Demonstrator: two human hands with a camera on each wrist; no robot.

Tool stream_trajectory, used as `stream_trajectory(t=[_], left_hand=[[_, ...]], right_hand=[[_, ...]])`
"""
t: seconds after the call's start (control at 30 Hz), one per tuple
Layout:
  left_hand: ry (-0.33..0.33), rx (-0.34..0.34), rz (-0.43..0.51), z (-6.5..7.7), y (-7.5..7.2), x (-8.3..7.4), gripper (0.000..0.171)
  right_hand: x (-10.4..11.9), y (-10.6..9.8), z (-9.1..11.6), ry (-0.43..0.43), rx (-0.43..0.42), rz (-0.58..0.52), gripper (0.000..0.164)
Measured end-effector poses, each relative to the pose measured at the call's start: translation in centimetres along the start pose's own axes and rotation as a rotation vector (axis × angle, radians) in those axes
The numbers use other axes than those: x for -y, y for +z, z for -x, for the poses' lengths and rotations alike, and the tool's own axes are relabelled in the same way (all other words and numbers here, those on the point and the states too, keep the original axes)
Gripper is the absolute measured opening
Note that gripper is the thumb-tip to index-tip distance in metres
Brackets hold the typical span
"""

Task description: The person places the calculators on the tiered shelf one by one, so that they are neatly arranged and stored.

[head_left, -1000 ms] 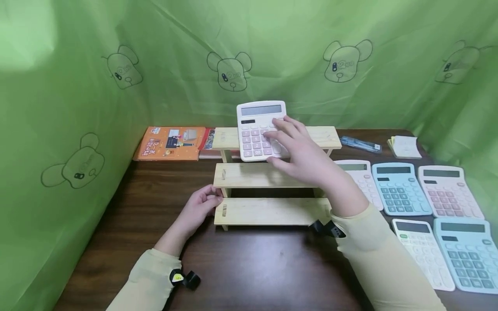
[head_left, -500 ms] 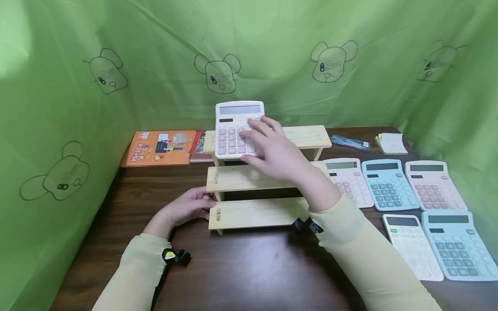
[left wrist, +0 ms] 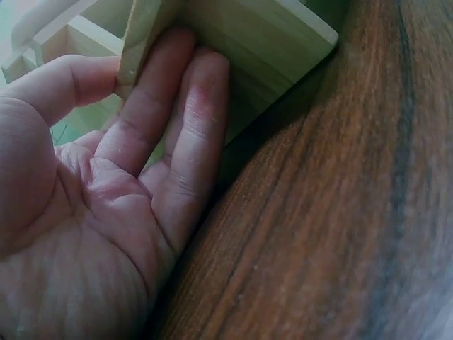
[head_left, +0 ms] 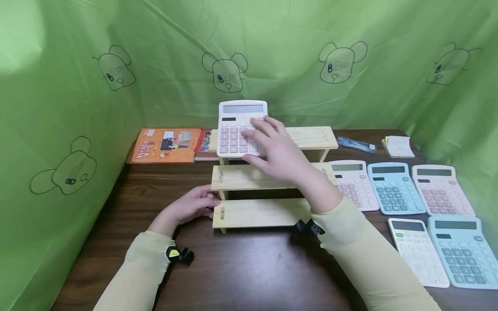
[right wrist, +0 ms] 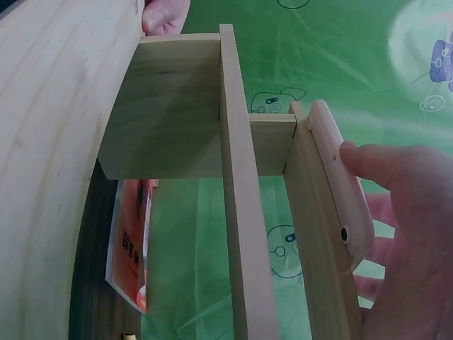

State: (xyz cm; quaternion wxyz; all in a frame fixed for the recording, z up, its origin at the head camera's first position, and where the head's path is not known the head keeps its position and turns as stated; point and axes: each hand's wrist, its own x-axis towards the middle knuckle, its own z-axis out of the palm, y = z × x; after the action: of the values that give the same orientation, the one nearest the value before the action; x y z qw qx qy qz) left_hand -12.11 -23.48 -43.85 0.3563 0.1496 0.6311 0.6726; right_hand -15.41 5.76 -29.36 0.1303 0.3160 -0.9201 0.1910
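Observation:
A white calculator [head_left: 232, 137] with pale pink keys lies face up on the left part of the top step of a three-step wooden shelf [head_left: 260, 212]. My right hand [head_left: 278, 151] rests over its right side, fingers spread across the keys. In the right wrist view, the thumb touches the near edge of the calculator [right wrist: 338, 166], which lies along the top board. Low on the left, my left hand [head_left: 190, 205] grips the shelf's side. The left wrist view has its thumb on one face of the wooden panel [left wrist: 248, 60] and fingers against the other.
Several calculators stand in two rows at the right, among them a blue one [head_left: 397, 190] and a white one [head_left: 418, 250]. Behind them lie a blue packet [head_left: 355, 144] and a notepad [head_left: 400, 147]. An orange book [head_left: 163, 147] lies back left. Green curtain [head_left: 280, 39] encloses the table.
The calculator has slid left along the top step with my right hand on it, then stayed put. My left hand keeps its hold on the shelf; the head view has shifted slightly.

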Motion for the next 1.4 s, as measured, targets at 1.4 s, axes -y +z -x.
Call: stream_trajectory(t=[1.4], left_hand=[[0.021, -0.037, -0.004, 0.4, 0.8, 0.3, 0.05]], right_hand=[[-3.3, -2.8, 8.9, 0.083, -0.134, 0.061, 0.05]])
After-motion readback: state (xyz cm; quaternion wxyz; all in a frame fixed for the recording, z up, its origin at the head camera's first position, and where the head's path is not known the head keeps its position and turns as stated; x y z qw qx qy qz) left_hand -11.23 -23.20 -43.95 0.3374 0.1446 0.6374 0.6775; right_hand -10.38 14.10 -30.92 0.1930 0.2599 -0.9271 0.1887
